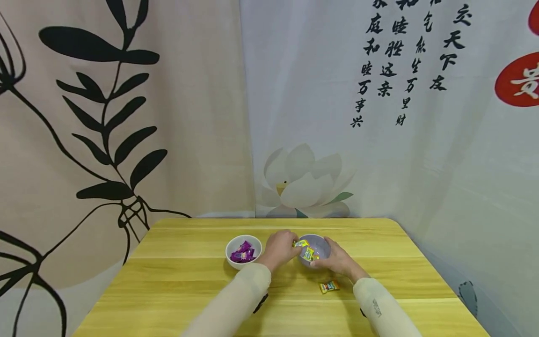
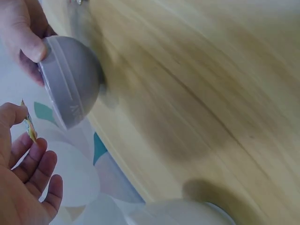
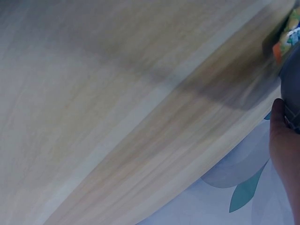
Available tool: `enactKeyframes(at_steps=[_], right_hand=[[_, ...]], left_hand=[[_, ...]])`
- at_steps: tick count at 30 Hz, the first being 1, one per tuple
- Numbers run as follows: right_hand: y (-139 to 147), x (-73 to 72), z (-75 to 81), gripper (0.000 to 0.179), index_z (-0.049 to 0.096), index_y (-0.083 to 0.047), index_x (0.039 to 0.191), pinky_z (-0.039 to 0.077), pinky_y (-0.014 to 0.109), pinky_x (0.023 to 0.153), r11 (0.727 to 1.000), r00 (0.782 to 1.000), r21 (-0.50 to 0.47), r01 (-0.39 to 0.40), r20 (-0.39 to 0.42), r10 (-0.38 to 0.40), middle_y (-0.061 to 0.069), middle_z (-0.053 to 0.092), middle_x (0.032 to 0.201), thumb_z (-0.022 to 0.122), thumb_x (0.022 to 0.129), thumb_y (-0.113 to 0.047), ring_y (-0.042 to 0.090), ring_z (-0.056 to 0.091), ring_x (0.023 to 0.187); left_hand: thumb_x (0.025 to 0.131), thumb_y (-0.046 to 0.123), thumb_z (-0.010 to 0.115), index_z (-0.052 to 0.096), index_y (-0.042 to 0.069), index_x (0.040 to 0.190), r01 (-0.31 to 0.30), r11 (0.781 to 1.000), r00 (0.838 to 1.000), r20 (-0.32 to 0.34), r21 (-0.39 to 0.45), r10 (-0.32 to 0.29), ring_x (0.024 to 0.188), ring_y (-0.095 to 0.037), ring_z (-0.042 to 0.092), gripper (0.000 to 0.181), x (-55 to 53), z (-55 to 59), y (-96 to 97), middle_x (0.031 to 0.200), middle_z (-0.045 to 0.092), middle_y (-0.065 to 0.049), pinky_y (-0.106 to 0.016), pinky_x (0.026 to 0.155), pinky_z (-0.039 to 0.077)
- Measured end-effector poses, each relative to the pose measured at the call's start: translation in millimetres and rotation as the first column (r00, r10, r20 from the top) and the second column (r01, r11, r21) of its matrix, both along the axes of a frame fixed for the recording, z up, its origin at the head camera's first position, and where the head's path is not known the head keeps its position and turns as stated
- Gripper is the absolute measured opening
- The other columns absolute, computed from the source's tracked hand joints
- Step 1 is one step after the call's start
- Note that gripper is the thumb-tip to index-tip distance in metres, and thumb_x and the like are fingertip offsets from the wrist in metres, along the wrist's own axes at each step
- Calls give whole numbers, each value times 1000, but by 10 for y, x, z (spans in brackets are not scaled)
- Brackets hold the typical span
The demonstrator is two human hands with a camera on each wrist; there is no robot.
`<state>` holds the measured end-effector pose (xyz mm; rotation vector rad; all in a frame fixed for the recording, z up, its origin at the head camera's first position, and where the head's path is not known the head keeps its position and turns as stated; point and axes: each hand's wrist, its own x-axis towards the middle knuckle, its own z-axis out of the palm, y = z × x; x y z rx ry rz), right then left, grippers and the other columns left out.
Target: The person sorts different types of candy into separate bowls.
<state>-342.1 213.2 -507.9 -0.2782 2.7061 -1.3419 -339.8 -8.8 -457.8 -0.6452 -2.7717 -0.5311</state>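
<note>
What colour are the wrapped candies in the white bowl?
Purple: the candies in the white bowl have purple wrappers, clearest in the head view.

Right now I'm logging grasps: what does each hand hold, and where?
The right hand grips the grey bowl by its rim. The left hand pinches a yellow candy wrapper by its edge.

Soft, even light fills the head view, bright and without glare, and the wooden table is sharp, though the wall hangings above it bow outward toward the picture's edges. In the left wrist view the table is smeared by motion blur, with a soft dark shadow beside the grey bowl. The right wrist view is blurred throughout, a broad dim shadow crossing the table.
</note>
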Motion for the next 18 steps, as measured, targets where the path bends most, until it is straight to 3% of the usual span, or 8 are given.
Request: enactKeyframes(at_steps=[6, 18], right_hand=[[-6, -3, -14, 116, 19, 4, 154, 37, 57, 104, 1000, 1000, -12, 16, 12, -16, 26, 34, 152, 88, 73, -41, 40, 44, 129], [0, 13, 12, 115, 18, 6, 154, 36, 60, 105, 1000, 1000, 13, -6, -4, 6, 29, 30, 153, 87, 74, -41, 44, 40, 132]], left_hand=[[87, 34, 73, 78, 14, 98, -15, 997, 999, -34, -70, 12, 85, -15, 64, 24, -40, 34, 164, 90, 69, 3, -34, 76, 53], [94, 36, 69, 72, 13, 117, -63, 998, 998, -5, -29, 63, 103, -24, 64, 33, 19, 25, 260, 111, 69, -4, -45, 91, 50]])
